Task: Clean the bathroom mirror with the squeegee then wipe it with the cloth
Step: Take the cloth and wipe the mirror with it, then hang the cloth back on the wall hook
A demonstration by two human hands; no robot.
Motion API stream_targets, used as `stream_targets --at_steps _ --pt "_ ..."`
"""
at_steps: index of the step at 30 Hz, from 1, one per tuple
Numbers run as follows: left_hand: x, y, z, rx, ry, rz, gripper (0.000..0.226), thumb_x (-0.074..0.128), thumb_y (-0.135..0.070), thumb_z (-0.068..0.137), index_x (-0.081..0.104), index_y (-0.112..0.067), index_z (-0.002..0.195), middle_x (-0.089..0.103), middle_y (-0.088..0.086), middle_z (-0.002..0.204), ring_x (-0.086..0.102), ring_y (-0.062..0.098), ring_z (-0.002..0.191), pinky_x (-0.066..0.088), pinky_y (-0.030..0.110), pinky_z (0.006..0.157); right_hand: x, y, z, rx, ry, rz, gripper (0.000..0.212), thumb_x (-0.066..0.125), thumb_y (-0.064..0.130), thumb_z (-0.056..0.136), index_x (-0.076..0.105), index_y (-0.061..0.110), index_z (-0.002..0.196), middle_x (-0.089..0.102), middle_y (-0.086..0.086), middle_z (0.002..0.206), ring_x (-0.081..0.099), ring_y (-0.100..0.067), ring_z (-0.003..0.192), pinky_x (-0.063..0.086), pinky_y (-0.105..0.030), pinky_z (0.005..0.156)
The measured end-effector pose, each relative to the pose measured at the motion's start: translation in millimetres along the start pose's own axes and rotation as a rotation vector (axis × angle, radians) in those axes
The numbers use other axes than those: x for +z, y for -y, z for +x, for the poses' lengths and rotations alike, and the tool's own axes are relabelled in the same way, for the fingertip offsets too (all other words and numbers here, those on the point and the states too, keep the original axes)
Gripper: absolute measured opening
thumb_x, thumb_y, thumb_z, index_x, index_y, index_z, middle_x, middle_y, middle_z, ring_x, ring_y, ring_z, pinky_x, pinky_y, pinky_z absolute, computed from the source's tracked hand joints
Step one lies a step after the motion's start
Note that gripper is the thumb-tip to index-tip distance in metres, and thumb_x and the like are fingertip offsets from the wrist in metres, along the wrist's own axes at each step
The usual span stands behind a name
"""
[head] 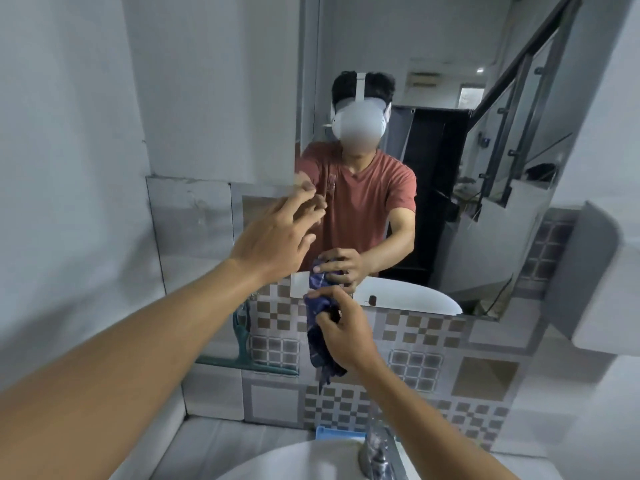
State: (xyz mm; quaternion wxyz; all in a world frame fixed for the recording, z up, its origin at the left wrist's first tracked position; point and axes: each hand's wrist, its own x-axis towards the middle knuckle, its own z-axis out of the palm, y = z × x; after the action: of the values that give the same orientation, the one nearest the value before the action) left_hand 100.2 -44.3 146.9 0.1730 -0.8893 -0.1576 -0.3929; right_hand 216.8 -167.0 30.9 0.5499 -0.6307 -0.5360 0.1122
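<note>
The mirror (pixel 433 81) hangs on the wall ahead and reflects me. My right hand (pixel 346 332) grips a dark blue patterned cloth (pixel 320 327) bunched against the mirror's bottom edge, with its tail hanging down over the tiles. My left hand (pixel 277 237) is raised with fingers spread, its fingertips at the mirror's lower left edge; it holds nothing. A teal squeegee (pixel 246 355) leans on the tiled wall below my left forearm, blade down on a ledge, partly hidden by the arm.
A white sink (pixel 294 462) with a chrome tap (pixel 375 455) lies directly below. A blue object (pixel 341 434) sits at the sink's back edge. Checkered tiles (pixel 415 368) cover the wall under the mirror. A white fixture (pixel 595 289) juts from the right wall.
</note>
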Motion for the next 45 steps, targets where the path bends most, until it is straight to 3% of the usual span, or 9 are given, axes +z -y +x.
stream_targets --at_steps 4,8,13,20,24,30,33,40,45 --pt "-10.6 -16.9 -27.9 -0.29 0.218 -0.393 0.043 0.053 -0.008 0.097 0.059 -0.018 0.138 0.068 0.004 0.127 0.065 0.019 0.111 0.052 0.028 0.091 -26.7 14.3 -1.7 0.119 -0.036 0.251 0.039 0.049 -0.007 0.09 0.07 0.024 0.101 0.072 -0.015 0.095 0.063 -0.041 0.079 0.052 -0.046 0.069" --pt "-19.5 -29.6 -45.2 -0.509 0.481 -0.717 0.057 0.07 -0.016 0.088 0.056 -0.028 0.142 0.064 -0.004 0.136 0.059 0.015 0.124 0.047 0.032 0.103 -48.8 35.3 -3.4 0.289 0.05 0.651 0.041 0.046 -0.011 0.085 0.073 0.019 0.093 0.067 -0.018 0.095 0.058 -0.03 0.086 0.045 -0.04 0.077" --pt "-36.7 -36.9 -45.4 -0.58 0.445 -0.872 0.008 0.074 -0.03 0.089 0.071 -0.025 0.094 0.074 -0.003 0.089 0.07 0.016 0.085 0.053 0.036 0.083 -61.7 63.4 -11.2 0.363 0.189 0.838 0.041 0.041 -0.007 0.093 0.067 0.01 0.121 0.072 -0.022 0.111 0.068 -0.033 0.097 0.052 -0.046 0.088" --pt "-68.8 -28.9 -41.0 -0.589 0.386 -0.697 0.015 0.072 -0.034 0.089 0.064 -0.022 0.084 0.07 0.007 0.079 0.06 0.018 0.068 0.046 0.034 0.07 -65.6 89.4 -14.3 0.206 0.208 0.542 0.042 0.051 0.014 0.085 0.07 0.024 0.12 0.073 -0.014 0.114 0.065 -0.027 0.1 0.051 -0.041 0.087" --pt "-94.3 -15.7 -37.0 -0.558 0.332 -0.692 0.011 0.072 -0.029 0.09 0.062 -0.026 0.089 0.071 -0.003 0.083 0.065 0.013 0.07 0.05 0.031 0.067 -58.3 104.9 -9.3 -0.026 0.158 0.299 0.039 0.063 0.002 0.097 0.064 0.025 0.129 0.074 -0.006 0.117 0.071 -0.023 0.11 0.059 -0.045 0.094" --pt "-125.0 14.8 -45.7 -0.554 0.185 -0.721 0.021 0.071 -0.024 0.092 0.054 -0.036 0.094 0.068 -0.001 0.096 0.066 0.015 0.08 0.055 0.03 0.07 -35.0 135.9 14.8 -0.124 0.138 0.311 0.035 0.06 -0.004 0.096 0.07 0.023 0.116 0.075 -0.005 0.112 0.071 -0.023 0.107 0.059 -0.049 0.093" --pt "-128.8 26.7 -58.3 -0.579 0.086 -0.704 0.014 0.068 -0.021 0.094 0.061 -0.033 0.097 0.068 -0.007 0.105 0.066 0.01 0.096 0.055 0.029 0.083 -11.3 150.6 28.4 -0.17 0.112 0.282 0.033 0.059 -0.005 0.096 0.071 0.022 0.109 0.076 0.0 0.106 0.071 -0.017 0.103 0.059 -0.04 0.092" --pt "-127.8 69.1 -81.5 -0.73 0.02 -0.823 0.037 0.088 -0.012 0.072 0.069 -0.029 0.099 0.073 -0.004 0.103 0.071 0.016 0.09 0.059 0.041 0.088 35.9 164.4 70.0 -0.178 0.124 0.161 0.032 0.06 -0.002 0.095 0.067 0.023 0.113 0.072 -0.001 0.108 0.069 -0.012 0.097 0.056 -0.018 0.078" --pt "-126.4 99.8 -49.5 -0.673 -0.127 -0.613 0.032 0.084 -0.007 0.073 0.072 -0.028 0.094 0.072 -0.009 0.097 0.069 0.014 0.089 0.056 0.032 0.085 55.6 176.3 110.0 -0.241 0.039 0.024 0.03 0.057 0.005 0.098 0.06 0.035 0.104 0.069 0.005 0.098 0.07 -0.019 0.089 0.062 -0.045 0.078"
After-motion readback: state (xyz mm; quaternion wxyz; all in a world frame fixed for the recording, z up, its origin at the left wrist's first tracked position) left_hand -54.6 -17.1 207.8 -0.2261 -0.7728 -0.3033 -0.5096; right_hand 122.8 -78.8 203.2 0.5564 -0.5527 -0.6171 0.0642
